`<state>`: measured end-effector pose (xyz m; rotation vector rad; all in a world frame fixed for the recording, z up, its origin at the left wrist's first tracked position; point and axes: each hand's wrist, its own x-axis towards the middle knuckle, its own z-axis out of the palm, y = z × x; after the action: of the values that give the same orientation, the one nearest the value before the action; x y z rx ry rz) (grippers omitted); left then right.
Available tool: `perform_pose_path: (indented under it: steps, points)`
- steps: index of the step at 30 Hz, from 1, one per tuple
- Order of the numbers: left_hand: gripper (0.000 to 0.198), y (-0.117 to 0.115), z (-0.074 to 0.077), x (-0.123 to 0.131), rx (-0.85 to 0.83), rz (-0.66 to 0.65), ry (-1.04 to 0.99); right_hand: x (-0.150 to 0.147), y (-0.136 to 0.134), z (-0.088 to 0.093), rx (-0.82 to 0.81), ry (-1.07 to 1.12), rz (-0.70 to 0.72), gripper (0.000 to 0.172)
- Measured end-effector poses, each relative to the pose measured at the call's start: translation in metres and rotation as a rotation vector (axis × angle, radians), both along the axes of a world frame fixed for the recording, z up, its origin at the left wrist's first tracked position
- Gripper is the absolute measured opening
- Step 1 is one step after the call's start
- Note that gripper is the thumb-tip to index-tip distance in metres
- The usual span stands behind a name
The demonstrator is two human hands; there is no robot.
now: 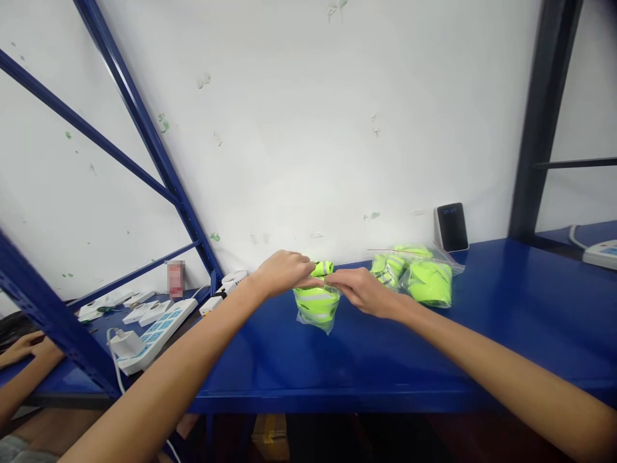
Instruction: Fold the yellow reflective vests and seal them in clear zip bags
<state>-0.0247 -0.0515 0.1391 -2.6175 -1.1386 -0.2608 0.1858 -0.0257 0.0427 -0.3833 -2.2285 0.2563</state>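
Note:
Both my hands meet over a clear plastic bag (317, 311) holding a rolled neon-yellow vest with grey reflective stripes. It stands on the blue shelf (366, 360). My left hand (284, 271) is closed, pinching the top of the bag from the left. My right hand (361, 290) pinches the same top edge from the right. A bit of yellow vest (322, 267) sticks up between my fingers.
Bagged yellow vests (418, 273) lie to the right, near a small dark device (452, 226) against the white wall. White power strips (153, 329) and a small fan (234, 279) sit at the left. Another person's hands (24, 350) rest at the far left.

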Motion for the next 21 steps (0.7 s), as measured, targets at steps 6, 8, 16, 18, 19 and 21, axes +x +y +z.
perform_pose_path:
  steps: [6, 8, 16, 18, 19, 21]
  points:
    - [0.046, -0.003, -0.012, 0.002, 0.019, 0.057, -0.079, 0.008, 0.0, 0.019, -0.037, -0.055, 0.0, 0.028]
    - [0.042, 0.006, -0.011, 0.004, 0.045, 0.067, -0.213, 0.013, 0.008, 0.021, -0.048, 0.002, -0.055, 0.028]
    - [0.028, 0.071, -0.083, -0.041, 0.18, 0.442, -0.832, 0.095, 0.079, 0.008, -0.484, 0.423, -0.695, 0.044]
    - [0.026, 0.08, -0.122, -0.05, 0.104, 0.609, -0.768, 0.116, 0.09, 0.005, -0.499, 0.358, -0.892, 0.052]
    - [0.029, 0.083, -0.139, -0.051, 0.082, 0.678, -0.754, 0.121, 0.092, 0.005, -0.453, 0.293, -1.001, 0.052]
    - [0.034, 0.087, -0.164, -0.046, 0.033, 0.703, -0.704, 0.115, 0.09, 0.006, -0.324, 0.126, -1.136, 0.045]
